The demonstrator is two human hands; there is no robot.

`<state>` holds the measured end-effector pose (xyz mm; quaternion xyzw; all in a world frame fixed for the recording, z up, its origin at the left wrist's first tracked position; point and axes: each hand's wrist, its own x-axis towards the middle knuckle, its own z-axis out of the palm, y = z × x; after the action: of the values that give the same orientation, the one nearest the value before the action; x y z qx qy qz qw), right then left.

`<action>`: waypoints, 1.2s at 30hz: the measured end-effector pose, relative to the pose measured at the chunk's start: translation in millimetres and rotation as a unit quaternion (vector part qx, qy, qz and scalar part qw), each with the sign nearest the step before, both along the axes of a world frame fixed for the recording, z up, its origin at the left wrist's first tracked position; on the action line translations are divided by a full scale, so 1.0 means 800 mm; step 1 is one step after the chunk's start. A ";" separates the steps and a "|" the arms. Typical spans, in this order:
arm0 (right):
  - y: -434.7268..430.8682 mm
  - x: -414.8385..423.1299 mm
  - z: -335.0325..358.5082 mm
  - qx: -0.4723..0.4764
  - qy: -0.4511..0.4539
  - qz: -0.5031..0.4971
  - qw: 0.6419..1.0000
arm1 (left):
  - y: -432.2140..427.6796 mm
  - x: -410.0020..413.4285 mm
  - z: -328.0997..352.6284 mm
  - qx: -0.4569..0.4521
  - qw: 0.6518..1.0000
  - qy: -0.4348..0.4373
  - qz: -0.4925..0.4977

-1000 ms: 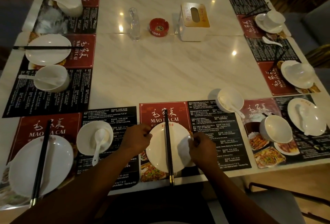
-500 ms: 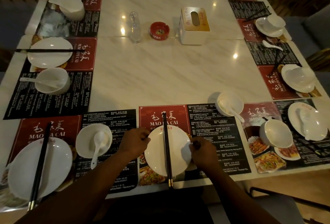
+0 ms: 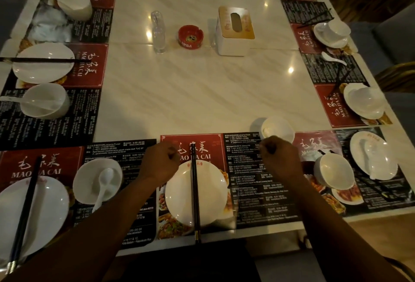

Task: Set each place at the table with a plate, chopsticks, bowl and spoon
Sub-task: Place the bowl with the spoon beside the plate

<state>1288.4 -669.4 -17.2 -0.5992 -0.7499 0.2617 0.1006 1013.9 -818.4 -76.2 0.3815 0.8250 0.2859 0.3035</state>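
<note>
White round plate (image 3: 195,194) w/ black chopsticks (image 3: 194,191) across.

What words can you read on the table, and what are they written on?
"MAO JIA CAI": red panel of the left placemat.
"MAO ... CAI", middle letters hidden by chopsticks: near centre placemat and near left placemat.
"RIMBA": side of the red ashtray.
Large white Chinese characters: on the red panels.
Small print on the black panels: mostly too small or blurred.
</note>
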 end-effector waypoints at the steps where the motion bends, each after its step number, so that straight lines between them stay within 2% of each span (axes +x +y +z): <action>1: 0.014 0.007 0.005 0.009 0.001 -0.005 1.000 | 0.008 0.003 0.003 0.006 1.000 0.000 0.001; 9: 0.103 0.064 0.002 0.042 0.004 -0.032 0.999 | 0.071 0.056 0.022 0.028 0.999 0.022 -0.014; 14: 0.161 0.096 -0.018 0.023 -0.017 -0.006 1.000 | 0.120 0.107 0.022 0.025 0.996 0.083 -0.016; 16: 0.171 0.097 -0.028 -0.005 -0.018 0.017 1.000 | 0.132 0.121 0.018 0.018 0.997 0.080 0.000; 22: 0.207 0.120 -0.048 -0.122 -0.040 0.119 0.985 | 0.186 0.198 0.011 -0.011 0.998 -0.024 0.059; 28: 0.210 0.122 -0.055 -0.135 -0.030 0.144 0.980 | 0.208 0.226 0.017 -0.062 0.988 -0.123 0.074; 32: 0.208 0.120 -0.059 -0.129 -0.008 0.127 0.983 | 0.213 0.232 0.024 -0.050 0.973 -0.210 0.081; 36: 0.202 0.118 -0.060 -0.115 -0.010 0.114 0.987 | 0.216 0.234 0.027 -0.047 0.970 -0.227 0.068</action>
<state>1382.9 -507.8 -65.0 -0.5196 -0.7795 0.3498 -0.0068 1201.1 -645.4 -54.7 0.2351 0.7712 0.3455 0.4803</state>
